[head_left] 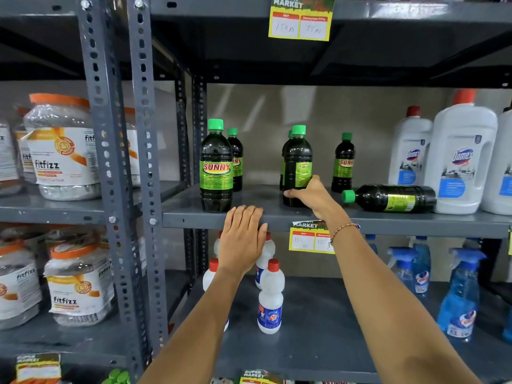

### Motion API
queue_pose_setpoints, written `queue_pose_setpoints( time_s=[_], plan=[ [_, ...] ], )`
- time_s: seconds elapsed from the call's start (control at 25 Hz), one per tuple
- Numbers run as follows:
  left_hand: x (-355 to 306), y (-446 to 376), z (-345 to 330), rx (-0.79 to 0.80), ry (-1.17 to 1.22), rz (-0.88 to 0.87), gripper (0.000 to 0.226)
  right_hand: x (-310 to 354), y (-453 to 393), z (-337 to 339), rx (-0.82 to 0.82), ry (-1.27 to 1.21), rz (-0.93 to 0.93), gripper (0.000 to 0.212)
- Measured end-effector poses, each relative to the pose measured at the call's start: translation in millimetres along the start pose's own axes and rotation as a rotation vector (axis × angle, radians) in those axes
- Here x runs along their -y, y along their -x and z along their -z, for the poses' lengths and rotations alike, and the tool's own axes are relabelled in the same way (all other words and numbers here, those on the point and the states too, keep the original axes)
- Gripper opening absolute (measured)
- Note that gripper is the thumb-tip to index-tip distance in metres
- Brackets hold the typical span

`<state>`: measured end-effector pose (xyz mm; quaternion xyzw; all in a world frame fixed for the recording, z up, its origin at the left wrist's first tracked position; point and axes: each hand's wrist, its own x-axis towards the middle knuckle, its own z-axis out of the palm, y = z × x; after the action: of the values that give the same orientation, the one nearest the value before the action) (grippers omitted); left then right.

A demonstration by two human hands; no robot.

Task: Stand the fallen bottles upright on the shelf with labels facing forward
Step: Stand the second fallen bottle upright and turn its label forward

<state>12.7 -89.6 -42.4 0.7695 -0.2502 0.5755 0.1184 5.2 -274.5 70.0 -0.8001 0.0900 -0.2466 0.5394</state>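
— Near the front edge of the shelf (194,217), why is the right hand (310,195) wrapped round that dark bottle (297,164)?

— Likely to twist it: it stands upright, but its label faces off to the right, not forward. The fingers curl round its lower body, thumb behind, a firm grasp.

— And the left hand (243,234)?

— Flat and open, fingers together, resting on the shelf's front lip and holding nothing, just beside the front bottle (216,167) whose label already faces forward. I'd say it steadies the person.

— Anything still down?

— One fallen bottle (390,199) lies on its side toward the right end, cap pointing left, against the white jugs (460,151).
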Motion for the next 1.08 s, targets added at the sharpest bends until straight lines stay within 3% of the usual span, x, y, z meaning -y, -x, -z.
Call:
queue_pose_setpoints(
  time_s=[0.12,0.28,0.4,0.6,0.72,0.88,1.08],
  plan=[
    [0,0,0,0.010,0.000,0.003,0.037,0,2,-3,-0.114,0.166,0.062,0.094],
    [0,0,0,0.017,0.001,-0.002,0.036,2,6,1,-0.088,0.016,0.047,0.084],
    [2,2,0,0.034,0.009,0.009,0.036,2,7,-1,-0.215,0.146,0.098,0.088],
    [1,1,0,0.042,0.018,0.009,0.037,4,13,3,-0.138,0.073,0.044,0.072],
    [1,1,1,0.055,0.014,0.015,0.038,3,13,1,-0.172,0.161,0.096,0.084],
    [1,2,1,0.049,0.017,0.005,0.039,4,14,2,-0.096,0.081,0.061,0.073],
    [2,2,0,0.052,0.005,0.003,0.041,3,16,3,-0.146,0.135,0.105,0.080]
  ],
)
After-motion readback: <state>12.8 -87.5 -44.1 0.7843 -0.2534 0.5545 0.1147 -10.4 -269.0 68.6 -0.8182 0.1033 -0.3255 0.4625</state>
